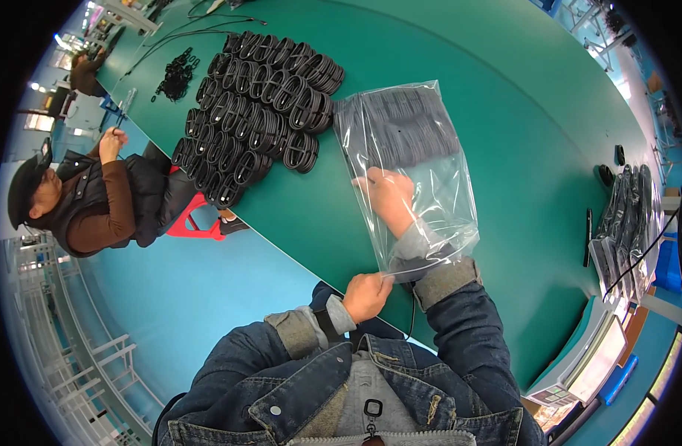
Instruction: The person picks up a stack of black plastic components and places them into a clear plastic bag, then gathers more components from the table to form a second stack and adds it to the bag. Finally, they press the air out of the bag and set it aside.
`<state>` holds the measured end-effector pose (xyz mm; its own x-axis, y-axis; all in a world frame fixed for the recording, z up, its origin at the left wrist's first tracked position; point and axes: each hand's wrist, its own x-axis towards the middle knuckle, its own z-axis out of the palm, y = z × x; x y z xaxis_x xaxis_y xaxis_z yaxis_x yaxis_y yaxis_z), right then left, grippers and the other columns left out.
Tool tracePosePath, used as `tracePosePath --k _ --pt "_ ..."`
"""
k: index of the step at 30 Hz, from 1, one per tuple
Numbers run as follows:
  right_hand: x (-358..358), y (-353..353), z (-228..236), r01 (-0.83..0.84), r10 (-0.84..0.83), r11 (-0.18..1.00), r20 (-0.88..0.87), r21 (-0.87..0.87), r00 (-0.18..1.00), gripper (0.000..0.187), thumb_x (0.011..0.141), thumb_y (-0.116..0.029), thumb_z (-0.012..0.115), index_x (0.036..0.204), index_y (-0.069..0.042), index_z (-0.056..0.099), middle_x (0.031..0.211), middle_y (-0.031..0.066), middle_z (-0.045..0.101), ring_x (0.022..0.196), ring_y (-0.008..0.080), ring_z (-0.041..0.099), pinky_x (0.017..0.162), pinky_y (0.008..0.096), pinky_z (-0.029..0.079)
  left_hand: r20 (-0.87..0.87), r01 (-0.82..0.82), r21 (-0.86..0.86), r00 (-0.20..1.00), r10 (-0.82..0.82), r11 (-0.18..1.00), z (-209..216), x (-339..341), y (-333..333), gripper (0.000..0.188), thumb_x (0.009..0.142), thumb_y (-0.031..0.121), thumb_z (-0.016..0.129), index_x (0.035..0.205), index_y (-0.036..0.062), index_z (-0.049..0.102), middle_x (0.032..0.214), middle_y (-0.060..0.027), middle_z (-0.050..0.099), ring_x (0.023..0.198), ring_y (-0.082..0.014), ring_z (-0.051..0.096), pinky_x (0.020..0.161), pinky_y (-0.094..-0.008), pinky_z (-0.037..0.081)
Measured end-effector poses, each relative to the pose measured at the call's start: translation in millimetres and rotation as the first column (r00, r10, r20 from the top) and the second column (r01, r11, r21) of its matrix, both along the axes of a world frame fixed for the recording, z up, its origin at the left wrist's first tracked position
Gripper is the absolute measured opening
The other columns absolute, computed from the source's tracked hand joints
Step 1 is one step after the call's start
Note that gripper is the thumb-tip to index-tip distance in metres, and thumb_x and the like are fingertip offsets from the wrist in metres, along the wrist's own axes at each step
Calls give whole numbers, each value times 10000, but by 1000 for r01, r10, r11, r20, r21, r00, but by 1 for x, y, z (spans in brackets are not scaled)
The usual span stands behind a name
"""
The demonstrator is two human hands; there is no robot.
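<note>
A clear plastic bag lies on the green table in front of me, with rows of coiled black cables packed in its far end. My right hand reaches inside the bag through its near opening. Its fingers are curled close to the near row of cables; whether anything is in them is hidden. At the left corner of the bag's mouth, my left hand is closed, pinching the plastic edge. Left of the bag stands a large stack of bundled black cables.
A heap of small black parts lies beyond the stack, near loose cables. At the right are filled clear bags, a black pen and a white boxy device. A seated person works at the table's left edge.
</note>
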<state>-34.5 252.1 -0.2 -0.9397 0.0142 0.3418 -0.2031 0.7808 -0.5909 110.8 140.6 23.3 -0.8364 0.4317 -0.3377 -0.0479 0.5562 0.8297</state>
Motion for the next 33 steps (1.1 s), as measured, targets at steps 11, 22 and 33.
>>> tracePosePath --k 11,22,33 --pt "0 13 -1 -49 56 993 64 -106 996 240 756 -307 641 658 -97 577 603 91 583 591 303 586 512 424 441 91 -45 56 995 39 997 3 5 -2 320 916 184 413 669 7 514 502 -73 522 422 -182 523 418 -313 406" --pt "6 46 7 -82 78 994 -61 -77 995 128 734 -132 641 824 -64 581 820 126 585 829 329 553 696 398 450 270 -81 91 961 54 993 9 -1 4 318 912 186 437 670 -6 510 510 -64 525 403 -144 505 395 -283 404" --pt "218 110 75 -247 234 969 394 -17 889 190 749 -24 579 928 -38 643 915 170 633 868 315 614 773 387 497 178 355 170 907 -383 919 11 -21 -65 295 829 262 543 682 8 575 546 -75 582 480 -256 548 514 -385 447"
